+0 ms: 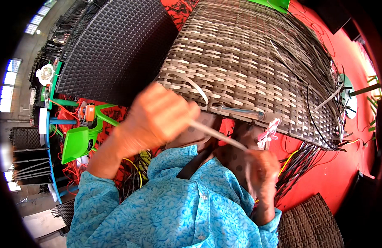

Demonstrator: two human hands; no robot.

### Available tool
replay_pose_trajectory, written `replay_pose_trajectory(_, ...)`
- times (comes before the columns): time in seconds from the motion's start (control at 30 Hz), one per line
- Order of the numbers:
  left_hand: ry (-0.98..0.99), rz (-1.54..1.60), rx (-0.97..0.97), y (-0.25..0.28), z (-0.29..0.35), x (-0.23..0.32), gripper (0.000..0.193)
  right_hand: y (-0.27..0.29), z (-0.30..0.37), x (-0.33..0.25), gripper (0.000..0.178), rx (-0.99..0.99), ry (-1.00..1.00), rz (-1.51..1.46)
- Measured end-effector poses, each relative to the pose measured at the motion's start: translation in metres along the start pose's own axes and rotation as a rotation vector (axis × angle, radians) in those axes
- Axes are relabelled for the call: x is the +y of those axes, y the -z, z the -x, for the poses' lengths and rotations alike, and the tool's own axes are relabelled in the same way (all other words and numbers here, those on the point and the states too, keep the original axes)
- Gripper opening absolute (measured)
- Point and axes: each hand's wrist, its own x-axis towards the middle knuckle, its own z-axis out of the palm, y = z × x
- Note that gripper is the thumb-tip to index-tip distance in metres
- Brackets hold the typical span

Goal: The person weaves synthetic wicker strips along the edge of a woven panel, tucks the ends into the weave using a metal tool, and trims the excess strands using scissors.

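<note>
A grey-brown woven panel (236,62) of flat strips lies across my lap. My left hand (158,118), blurred by motion, is closed near the panel's front edge. From it a pale flat weaving strip (220,135) runs taut down to my right hand (262,167), which is closed around its other end, lower and to the right. A loop of pale strip (197,87) sticks up from the weave. Along the edge lies a slim metal tool (240,111), its kind unclear. A crumpled pink-and-white scrap (270,133) sits above my right hand.
A black woven panel (120,45) stands at left, beside a green plastic chair (77,142). Loose dark strips (296,165) lie to the right on the red floor (311,182). Another brown woven piece (311,223) is at lower right. A white fan (45,75) is far left.
</note>
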Motion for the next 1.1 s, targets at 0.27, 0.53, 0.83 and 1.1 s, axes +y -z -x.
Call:
replay_pose_trajectory(0.27,0.253,-0.443,0.206,0.037,0.025,-0.109,0.017,0.123,0.102,0.105,0.019,0.574,-0.501,-0.366)
replay_pose_trajectory(0.53,0.524,0.606,0.315,-0.002,-0.080,-0.088,0.055,0.199,0.178,0.132,0.023,1.057,-0.548,-0.757)
replay_pose_trajectory(0.83,0.184,0.842,-0.449,-0.088,-0.044,-0.046,0.064,0.283,0.298,0.151,0.020,1.193,-0.496,-0.769)
replay_pose_trajectory(1.1,0.189,0.474,-0.136,-0.112,-0.017,-0.004,0.024,0.278,0.325,0.182,0.022,1.145,-0.570,-0.803)
